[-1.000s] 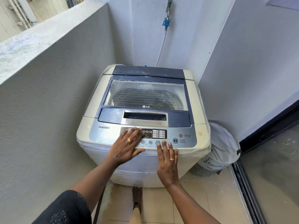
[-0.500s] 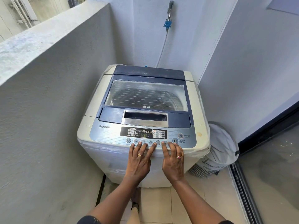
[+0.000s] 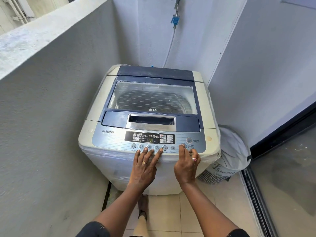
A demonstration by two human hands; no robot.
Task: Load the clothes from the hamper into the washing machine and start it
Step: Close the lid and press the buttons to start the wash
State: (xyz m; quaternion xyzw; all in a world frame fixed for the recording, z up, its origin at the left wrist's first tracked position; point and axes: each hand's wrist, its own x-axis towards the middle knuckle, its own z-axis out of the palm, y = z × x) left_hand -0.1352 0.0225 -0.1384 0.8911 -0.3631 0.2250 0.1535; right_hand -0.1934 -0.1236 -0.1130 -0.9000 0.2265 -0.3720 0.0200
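Standing at the closed washer [image 3: 201, 100], with the hamper [image 3: 230, 151] on the floor [image 3: 171, 211] just beside it. Touching the start button [image 3: 183, 145] with the straight index of the right hand [image 3: 186, 166], other fingers curled, grasping nothing. Resting the left hand [image 3: 143, 170] flat by the program buttons [image 3: 157, 147], empty. Could nudge one with those fingertips [image 3: 160, 150] and alter the cycle, or pause by double-pressing

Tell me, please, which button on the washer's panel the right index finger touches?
The START/PAUSE button, rightmost in the lower row, below the power button; the right hand's index fingertip covers it, while the left hand rests at the panel's front edge.
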